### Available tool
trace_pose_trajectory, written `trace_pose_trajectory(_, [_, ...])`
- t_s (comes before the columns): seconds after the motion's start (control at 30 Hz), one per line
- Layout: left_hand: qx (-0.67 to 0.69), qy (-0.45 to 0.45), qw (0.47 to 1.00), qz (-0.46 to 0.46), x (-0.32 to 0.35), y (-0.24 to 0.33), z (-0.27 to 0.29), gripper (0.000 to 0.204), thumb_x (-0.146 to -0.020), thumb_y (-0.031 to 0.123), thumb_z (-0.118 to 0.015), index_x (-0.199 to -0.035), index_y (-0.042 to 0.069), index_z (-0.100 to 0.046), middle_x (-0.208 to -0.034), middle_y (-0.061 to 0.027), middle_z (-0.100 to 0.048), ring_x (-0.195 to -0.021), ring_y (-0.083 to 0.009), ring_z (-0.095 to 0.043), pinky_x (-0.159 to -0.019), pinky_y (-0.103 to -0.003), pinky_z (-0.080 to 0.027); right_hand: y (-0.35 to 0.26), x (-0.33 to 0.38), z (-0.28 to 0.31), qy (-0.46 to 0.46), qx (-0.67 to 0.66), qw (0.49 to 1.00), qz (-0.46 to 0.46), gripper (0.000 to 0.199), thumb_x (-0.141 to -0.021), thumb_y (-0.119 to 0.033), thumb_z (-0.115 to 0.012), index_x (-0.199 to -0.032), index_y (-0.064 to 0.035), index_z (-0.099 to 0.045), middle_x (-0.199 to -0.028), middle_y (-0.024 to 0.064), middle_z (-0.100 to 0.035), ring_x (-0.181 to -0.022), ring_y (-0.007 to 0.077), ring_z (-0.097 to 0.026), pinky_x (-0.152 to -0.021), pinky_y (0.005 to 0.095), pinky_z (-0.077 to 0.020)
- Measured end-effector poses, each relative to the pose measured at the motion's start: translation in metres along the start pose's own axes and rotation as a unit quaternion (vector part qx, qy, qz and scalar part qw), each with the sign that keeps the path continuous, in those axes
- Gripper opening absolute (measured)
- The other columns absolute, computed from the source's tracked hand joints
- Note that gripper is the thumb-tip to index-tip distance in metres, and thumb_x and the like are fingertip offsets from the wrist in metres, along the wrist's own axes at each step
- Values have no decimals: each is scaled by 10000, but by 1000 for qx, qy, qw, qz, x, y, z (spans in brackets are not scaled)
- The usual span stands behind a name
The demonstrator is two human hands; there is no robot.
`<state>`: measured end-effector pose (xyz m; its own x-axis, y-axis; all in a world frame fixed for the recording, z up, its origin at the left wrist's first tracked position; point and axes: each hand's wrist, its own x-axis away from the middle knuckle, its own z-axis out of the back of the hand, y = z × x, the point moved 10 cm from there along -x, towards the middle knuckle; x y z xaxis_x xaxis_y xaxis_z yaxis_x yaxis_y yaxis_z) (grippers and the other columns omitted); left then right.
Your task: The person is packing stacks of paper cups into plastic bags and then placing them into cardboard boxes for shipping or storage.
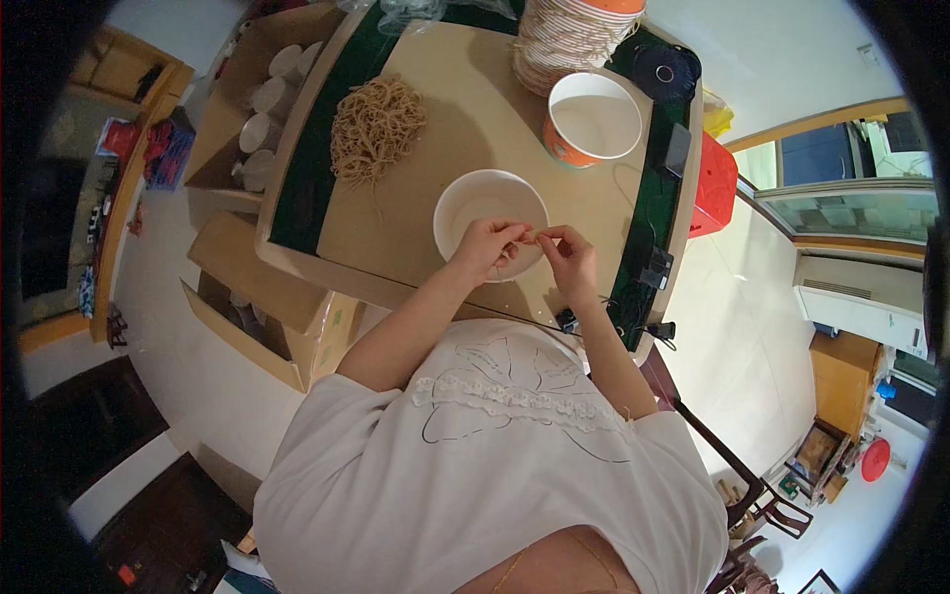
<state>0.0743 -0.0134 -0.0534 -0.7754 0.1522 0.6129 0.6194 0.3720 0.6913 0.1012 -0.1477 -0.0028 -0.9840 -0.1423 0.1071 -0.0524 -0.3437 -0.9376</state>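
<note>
Both hands meet over the right part of a white round tub point(492, 184) near the table's front. My left hand point(487, 247) is closed, thumb and fingertips pinched together. Close beside it, my right hand point(571, 261) is pinched too, its fingertips almost touching the left ones. Between them shows a small tan-orange bit, too small to name. Left of the tub lies a loose tangled heap of tan cord point(378, 131). A second white tub with an orange lower side point(594, 117) stands upright farther back on the right.
At the table's back stand a big spool of striped cord point(569, 45) and a dark blue spool point(665, 73). Black adapters point(655, 267) with cables lie along the right edge. Cardboard boxes point(233, 148) with white cups flank the table's left; a red stool point(714, 186) is at right.
</note>
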Motion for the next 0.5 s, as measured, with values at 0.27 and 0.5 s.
trace_pose_trajectory(0.27, [-275, 47, 934, -222, 11, 34, -11, 171, -790, 119, -640, -933, 28, -667, -753, -45, -656, -604, -75, -567, -528, -222, -448, -8, -1, -1, 4, 16, 1000, 15, 98, -785, -104, -649, -843, -28, -625, -657, 21, -591, -474, 48, -398, -439, 227, -342])
trace_pose_trajectory(0.5, [-311, 111, 902, -278, 22, 48, -9, 114, -771, 123, -622, -820, 26, -657, -716, -114, -650, -631, -181, -631, -585, -284, -490, -17, -1, -3, 8, 40, 998, 46, 111, -765, -81, -652, -856, -33, -611, -675, 38, -606, -479, 64, -433, -459, 229, -384])
